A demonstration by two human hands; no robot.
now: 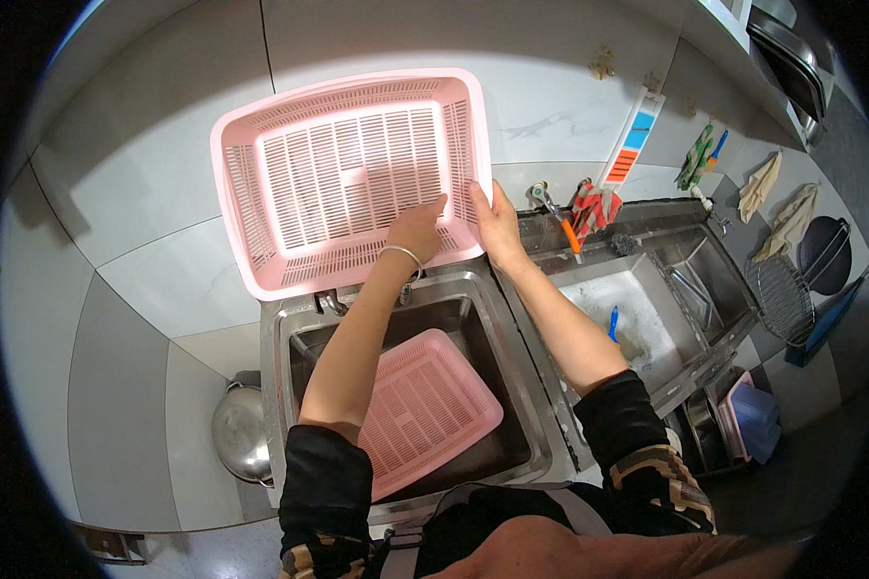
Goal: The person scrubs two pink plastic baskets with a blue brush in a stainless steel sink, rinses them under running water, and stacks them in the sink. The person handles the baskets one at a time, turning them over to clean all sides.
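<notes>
A pink rectangular plastic basket [351,174] with slotted sides and base is raised behind a stainless-steel sink [489,311], its inside facing me. My right hand [498,228] grips its right rim near the lower corner, thumb on the inner side. My left hand [416,230] is over the lower right inside of the basket, one finger extended; whether its other fingers hold anything is hidden. A bracelet circles the left wrist. A second pink slotted basket [434,412] lies tilted in the sink below, partly covered by my left forearm.
Behind the sink stands a faucet [405,293]. To the right, a basin [641,289] holds foamy water and a blue-handled tool [613,323]. An orange-handled tap [568,235] and a red striped cloth [595,210] are behind it. A metal wok [242,433] is at left.
</notes>
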